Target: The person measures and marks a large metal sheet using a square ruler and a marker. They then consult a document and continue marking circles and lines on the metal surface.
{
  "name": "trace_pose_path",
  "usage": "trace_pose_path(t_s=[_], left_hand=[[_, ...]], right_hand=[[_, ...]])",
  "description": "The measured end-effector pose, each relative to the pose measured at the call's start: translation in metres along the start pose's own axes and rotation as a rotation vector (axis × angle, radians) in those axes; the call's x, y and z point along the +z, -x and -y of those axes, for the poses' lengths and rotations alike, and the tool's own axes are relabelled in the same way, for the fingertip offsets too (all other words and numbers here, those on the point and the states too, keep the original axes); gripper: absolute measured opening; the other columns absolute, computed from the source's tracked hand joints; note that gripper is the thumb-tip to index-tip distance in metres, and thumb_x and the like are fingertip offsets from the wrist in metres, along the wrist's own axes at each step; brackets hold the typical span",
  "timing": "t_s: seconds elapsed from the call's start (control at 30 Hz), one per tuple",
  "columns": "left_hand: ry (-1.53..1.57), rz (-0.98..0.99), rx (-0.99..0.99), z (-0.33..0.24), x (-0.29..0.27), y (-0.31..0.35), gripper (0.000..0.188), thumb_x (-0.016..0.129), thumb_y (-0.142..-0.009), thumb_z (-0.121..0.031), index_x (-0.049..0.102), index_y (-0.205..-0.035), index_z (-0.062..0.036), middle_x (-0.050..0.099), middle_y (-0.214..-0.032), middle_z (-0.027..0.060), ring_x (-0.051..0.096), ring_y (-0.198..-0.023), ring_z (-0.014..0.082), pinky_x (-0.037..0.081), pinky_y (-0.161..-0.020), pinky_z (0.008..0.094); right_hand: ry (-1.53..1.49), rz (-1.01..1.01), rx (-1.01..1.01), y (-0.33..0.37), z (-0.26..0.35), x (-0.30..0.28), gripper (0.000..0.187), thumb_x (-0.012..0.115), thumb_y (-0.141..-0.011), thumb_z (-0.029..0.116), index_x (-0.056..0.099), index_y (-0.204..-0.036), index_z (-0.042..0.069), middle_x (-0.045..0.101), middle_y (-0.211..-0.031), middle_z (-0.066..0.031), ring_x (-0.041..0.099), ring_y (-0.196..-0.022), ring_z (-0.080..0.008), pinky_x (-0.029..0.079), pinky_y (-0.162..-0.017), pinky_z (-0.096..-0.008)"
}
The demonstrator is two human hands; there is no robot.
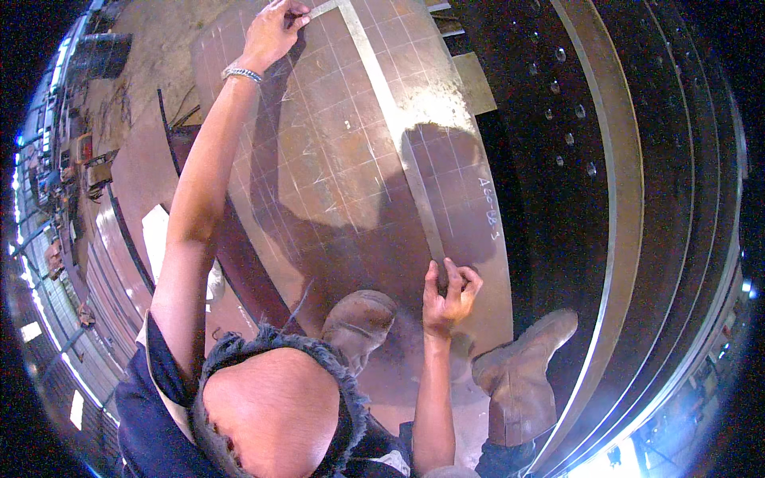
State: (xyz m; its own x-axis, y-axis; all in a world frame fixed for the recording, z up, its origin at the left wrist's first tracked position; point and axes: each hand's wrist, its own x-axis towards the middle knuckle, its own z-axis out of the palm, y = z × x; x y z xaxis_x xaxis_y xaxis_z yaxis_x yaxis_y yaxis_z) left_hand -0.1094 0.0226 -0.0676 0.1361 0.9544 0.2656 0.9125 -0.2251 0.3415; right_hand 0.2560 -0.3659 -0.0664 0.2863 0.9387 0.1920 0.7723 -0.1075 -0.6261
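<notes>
A long steel square (376, 70) lies flat on a brown steel plate (319, 151) scribed with a grid of pale lines. At the far end, my left hand (273, 33) pinches the tip of the square's short arm; a chain bracelet circles that wrist. Close to me, my right hand (452, 301) has its thumb and fingers closed at the near end of the long blade. The shadow of my head and arm covers part of the grid, and a bright patch of light falls beside the blade.
My boots (360, 323) rest on and beside the plate, with a bare knee (271, 402) showing through torn jeans. Along the right runs a dark steel beam (617, 159) with rows of holes. Further steel pieces (119, 231) lie on the left.
</notes>
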Motion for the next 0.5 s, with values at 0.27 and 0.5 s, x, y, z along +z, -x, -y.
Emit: trace_pose_path(t_s=[0.27, 0.5], left_hand=[[0.089, -0.011, -0.061, -0.030, -0.012, 0.001, 0.017, 0.073, -0.080, -0.014, 0.065, -0.087, -0.0002, 0.061, -0.084, 0.0179, 0.063, -0.080, 0.0348, 0.050, -0.070, 0.0416], [-0.029, -0.059, 0.086, -0.019, -0.009, -0.001, 0.019, 0.073, -0.078, -0.013, 0.061, -0.084, 0.0009, 0.061, -0.084, 0.0188, 0.062, -0.083, 0.0381, 0.049, -0.070, 0.0437]], right_hand=[[-0.039, -0.011, 0.019, 0.000, 0.002, 0.001, 0.032, 0.084, -0.076, 0.009, 0.071, -0.105, 0.006, 0.053, -0.092, -0.0101, 0.055, -0.083, -0.0250, 0.049, -0.066, -0.0363], [-0.057, -0.018, 0.019, 0.001, 0.001, 0.002, 0.033, 0.084, -0.075, 0.008, 0.071, -0.105, 0.007, 0.053, -0.090, -0.0098, 0.055, -0.083, -0.0250, 0.049, -0.067, -0.0370]])
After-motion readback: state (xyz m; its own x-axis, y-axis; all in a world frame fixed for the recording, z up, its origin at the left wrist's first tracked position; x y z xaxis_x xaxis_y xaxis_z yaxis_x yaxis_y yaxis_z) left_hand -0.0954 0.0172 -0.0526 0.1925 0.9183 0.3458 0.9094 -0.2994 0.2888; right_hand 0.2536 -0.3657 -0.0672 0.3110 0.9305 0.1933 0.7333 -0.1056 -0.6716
